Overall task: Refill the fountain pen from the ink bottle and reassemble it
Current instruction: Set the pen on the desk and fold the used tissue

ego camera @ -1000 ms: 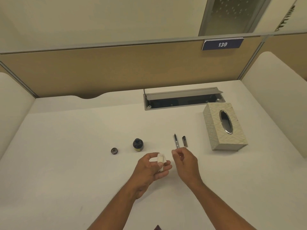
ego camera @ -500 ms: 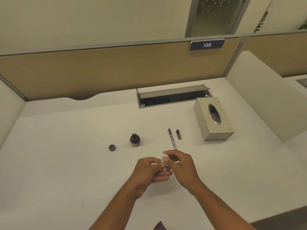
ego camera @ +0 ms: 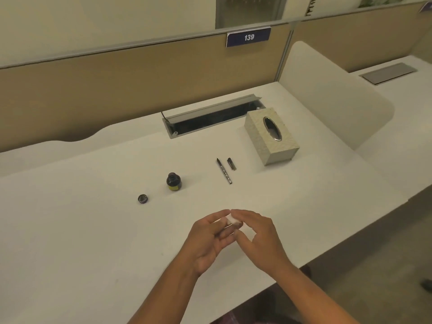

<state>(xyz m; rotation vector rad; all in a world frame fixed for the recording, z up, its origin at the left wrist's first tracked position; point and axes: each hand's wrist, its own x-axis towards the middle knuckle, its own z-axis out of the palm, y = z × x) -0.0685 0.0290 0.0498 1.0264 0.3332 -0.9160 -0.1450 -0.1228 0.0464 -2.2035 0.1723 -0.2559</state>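
Observation:
An uncapped ink bottle (ego camera: pixel 173 181) stands on the white desk, and its black cap (ego camera: pixel 142 198) lies to its left. The pen's front section with nib and converter (ego camera: pixel 224 171) lies flat right of the bottle, with a short dark pen part (ego camera: pixel 231 163) beside it. Nearer to me, my left hand (ego camera: pixel 211 239) and my right hand (ego camera: pixel 256 237) meet above the desk. Both pinch a small white tissue (ego camera: pixel 232 219) between their fingertips. Part of the tissue is hidden by the fingers.
A beige tissue box (ego camera: pixel 271 139) stands at the right, behind the pen parts. An open cable tray (ego camera: pixel 210 118) is set into the desk (ego camera: pixel 81 230) at the back. A tan partition and a white side divider (ego camera: pixel 327 94) bound the desk; its front edge runs at lower right.
My right hand came in from near the pen section and joined my left hand on the tissue. The view has swung to the right; the things on the desk lie as before.

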